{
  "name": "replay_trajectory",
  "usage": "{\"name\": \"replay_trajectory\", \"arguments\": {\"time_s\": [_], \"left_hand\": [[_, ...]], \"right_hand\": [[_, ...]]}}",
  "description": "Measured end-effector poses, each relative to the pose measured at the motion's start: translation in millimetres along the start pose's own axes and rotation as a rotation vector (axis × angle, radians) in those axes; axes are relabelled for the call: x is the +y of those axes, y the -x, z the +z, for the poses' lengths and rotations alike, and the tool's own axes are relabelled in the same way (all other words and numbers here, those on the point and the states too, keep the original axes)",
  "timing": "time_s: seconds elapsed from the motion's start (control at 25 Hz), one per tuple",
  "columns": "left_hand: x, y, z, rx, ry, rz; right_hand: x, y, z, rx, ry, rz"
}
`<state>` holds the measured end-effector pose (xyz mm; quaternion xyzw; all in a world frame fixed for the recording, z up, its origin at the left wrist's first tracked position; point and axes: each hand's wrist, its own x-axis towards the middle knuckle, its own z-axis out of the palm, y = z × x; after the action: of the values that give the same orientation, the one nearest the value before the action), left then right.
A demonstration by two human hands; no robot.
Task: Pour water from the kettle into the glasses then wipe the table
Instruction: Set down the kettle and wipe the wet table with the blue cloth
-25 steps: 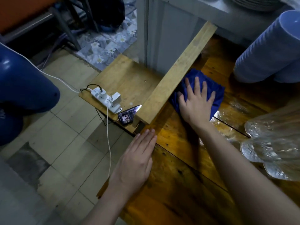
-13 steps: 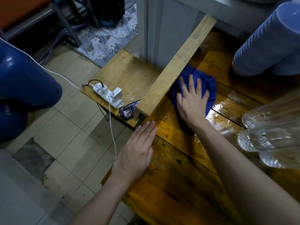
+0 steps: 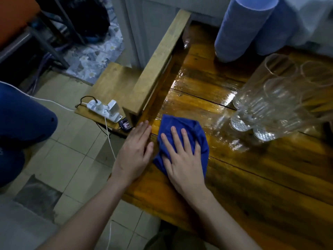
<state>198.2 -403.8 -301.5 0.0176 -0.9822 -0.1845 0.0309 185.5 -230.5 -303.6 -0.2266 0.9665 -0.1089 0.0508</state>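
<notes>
**Wiping under way, wet boards still ahead**

The pouring looks done and the wipe is in hand. The right grip (image 3: 182,159) lies flat on the bunched blue cloth (image 3: 180,123), fingers straight and spread, pressing it onto the table (image 3: 270,177) rather than clasping it. The left grip (image 3: 134,150) rests flat on the table edge at the cloth's 9 o'clock, just beside it, fingers straight and holding nothing. The clear glasses (image 3: 270,98) stand clustered at the cloth's 2 o'clock. The kettle is out of view.

A water sheen (image 3: 198,83) still shines at 12 to 1 o'clock of the cloth, running toward the bases of the glasses. My judgement is that the next stroke must push the cloth back over that sheen, pressed flat, and stop short of the glasses so none is knocked.

Since the earlier frames the cloth has been drawn from beside the raised wooden rail (image 3: 158,62) toward the near edge, leaving the boards by the rail wet-looking. The left grip has kept its place. The power strip (image 3: 103,110) on the lower shelf at 10 o'clock is unchanged.
</notes>
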Motion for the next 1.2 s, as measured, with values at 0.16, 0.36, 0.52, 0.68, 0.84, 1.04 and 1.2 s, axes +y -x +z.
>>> {"name": "replay_trajectory", "arguments": {"time_s": [0.16,0.36,0.52,0.68,0.84,1.04,1.2], "left_hand": [[4.1,2.5,-4.0,-0.02,-0.074,0.029],[5.1,5.1,-2.4,-0.017,-0.176,0.038],[14.1,4.5,-3.1,-0.028,-0.289,0.054],[53.8,18.3,1.7,-0.032,-0.283,0.054],[120.2,39.8,30.1,-0.093,-0.164,0.258],[185.0,45.4,61.7,-0.184,-0.135,0.449],[218.1,48.8,75.4,-0.219,-0.17,0.512]], "right_hand": [[8.7,52.4,0.3,-0.015,0.01,0.011],[21.7,96.3,-2.0,-0.017,-0.005,0.088],[26.0,107.3,-2.0,-0.007,-0.022,0.113],[36.1,112.0,-7.0,-0.014,-0.042,0.133],[73.1,128.9,-15.5,0.033,-0.025,0.22],[134.6,166.3,-26.0,0.068,-0.017,0.332],[189.5,207.0,-38.2,0.081,-0.003,0.461]]}}
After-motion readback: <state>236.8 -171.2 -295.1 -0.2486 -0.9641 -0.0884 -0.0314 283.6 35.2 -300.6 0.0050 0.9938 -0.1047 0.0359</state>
